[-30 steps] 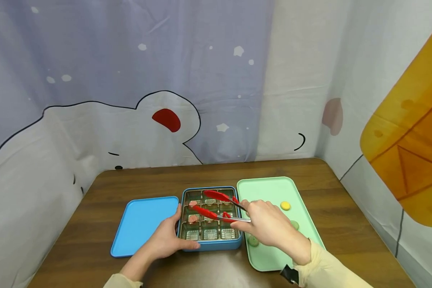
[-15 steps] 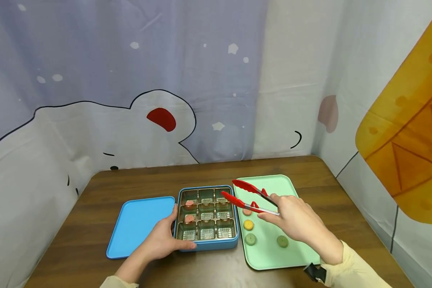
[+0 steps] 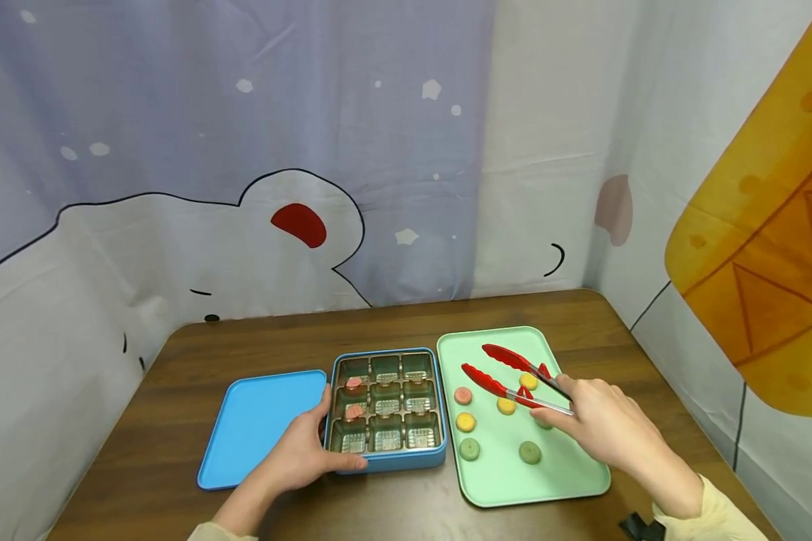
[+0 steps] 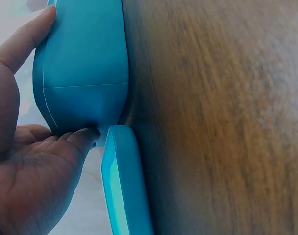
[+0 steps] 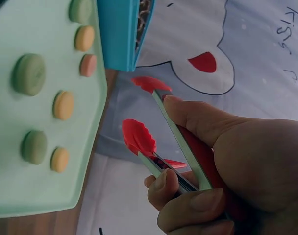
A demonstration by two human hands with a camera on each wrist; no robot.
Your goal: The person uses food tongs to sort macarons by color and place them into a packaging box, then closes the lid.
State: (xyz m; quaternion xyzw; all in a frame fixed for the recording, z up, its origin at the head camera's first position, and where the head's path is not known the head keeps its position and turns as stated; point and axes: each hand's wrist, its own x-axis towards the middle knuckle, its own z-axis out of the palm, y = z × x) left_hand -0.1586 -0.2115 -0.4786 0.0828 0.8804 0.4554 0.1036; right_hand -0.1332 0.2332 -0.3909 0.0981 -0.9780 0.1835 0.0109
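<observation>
My left hand grips the front-left corner of a blue box, thumb on its front wall and fingers on the left side. The box holds a gold divided insert; two pink macarons sit in its left column. With my right hand I hold red-tipped tongs, arms spread, nothing between the tips. The tongs are above a light green tray bearing a pink macaron, several yellow macarons and green macarons. My right hand partly hides one green macaron.
A blue lid lies on the wooden table, left of the box. The tray stands close to the box's right side. A printed curtain hangs behind the table.
My right hand has drawn the tongs rightward from above the box to above the tray, uncovering the box's compartments. My left hand keeps its grip on the box.
</observation>
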